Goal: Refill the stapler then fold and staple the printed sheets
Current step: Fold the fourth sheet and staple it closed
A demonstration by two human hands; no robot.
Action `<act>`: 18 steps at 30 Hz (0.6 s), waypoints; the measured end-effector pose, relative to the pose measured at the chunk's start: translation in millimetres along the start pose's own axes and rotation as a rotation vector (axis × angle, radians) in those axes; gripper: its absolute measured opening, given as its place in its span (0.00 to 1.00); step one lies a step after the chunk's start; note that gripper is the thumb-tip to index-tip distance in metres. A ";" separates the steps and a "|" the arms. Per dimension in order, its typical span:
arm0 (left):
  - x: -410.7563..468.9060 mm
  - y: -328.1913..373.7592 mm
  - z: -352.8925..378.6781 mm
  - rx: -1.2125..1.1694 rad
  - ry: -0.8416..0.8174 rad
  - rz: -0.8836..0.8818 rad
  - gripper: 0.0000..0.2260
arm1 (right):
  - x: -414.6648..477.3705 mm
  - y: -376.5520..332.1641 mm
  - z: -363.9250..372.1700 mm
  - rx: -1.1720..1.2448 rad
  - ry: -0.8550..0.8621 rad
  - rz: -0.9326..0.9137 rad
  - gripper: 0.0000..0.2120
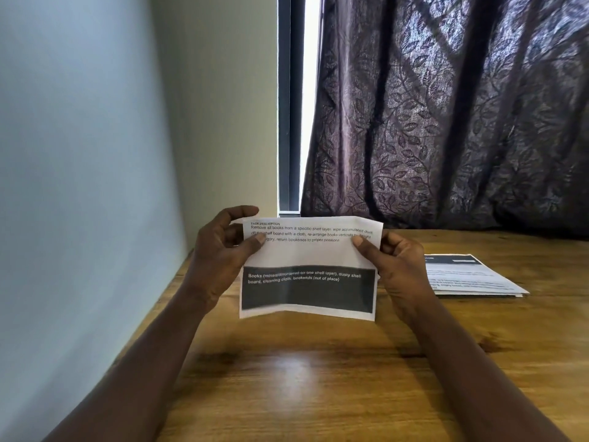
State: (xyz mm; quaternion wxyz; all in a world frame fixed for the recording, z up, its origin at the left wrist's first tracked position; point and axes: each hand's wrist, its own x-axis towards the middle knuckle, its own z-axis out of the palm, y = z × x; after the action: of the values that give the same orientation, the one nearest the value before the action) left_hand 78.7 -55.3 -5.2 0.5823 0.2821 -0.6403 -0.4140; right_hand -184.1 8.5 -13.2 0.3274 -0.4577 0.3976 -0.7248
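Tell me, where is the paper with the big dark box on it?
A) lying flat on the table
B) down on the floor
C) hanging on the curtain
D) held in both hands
D: the left hand and the right hand each pinch one side of the printed sheet, holding it up over the wooden table.

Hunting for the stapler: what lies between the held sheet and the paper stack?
In the head view, only the right hand gripping the sheet, and bare table before the stack.
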 end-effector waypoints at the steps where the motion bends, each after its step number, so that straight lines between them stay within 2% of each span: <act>1: -0.5 -0.4 0.3 -0.010 -0.023 -0.017 0.23 | -0.7 -0.6 0.1 0.018 0.004 0.017 0.10; 3: -1.6 -1.1 1.1 0.008 -0.056 -0.038 0.22 | -1.9 -0.9 0.0 0.044 0.001 0.054 0.11; 6: -0.7 -3.0 1.9 0.162 -0.047 0.045 0.11 | -2.5 -2.8 0.5 0.035 0.013 0.057 0.15; 8: -0.7 -2.2 3.1 0.197 -0.010 0.105 0.07 | -2.4 -4.6 0.1 0.037 0.020 0.032 0.14; 12: -1.6 -0.9 6.5 0.129 0.016 0.111 0.06 | -2.3 -3.8 1.1 0.043 0.041 0.013 0.09; 18: -1.1 -0.9 9.4 0.079 0.019 0.068 0.08 | -0.5 -3.1 3.3 0.054 0.090 0.055 0.13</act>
State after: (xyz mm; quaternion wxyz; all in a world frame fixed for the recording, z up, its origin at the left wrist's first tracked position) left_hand 69.6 -53.0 -6.4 0.5906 0.2868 -0.6599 -0.3653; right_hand -181.2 9.4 -9.8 0.3411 -0.4044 0.4047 -0.7459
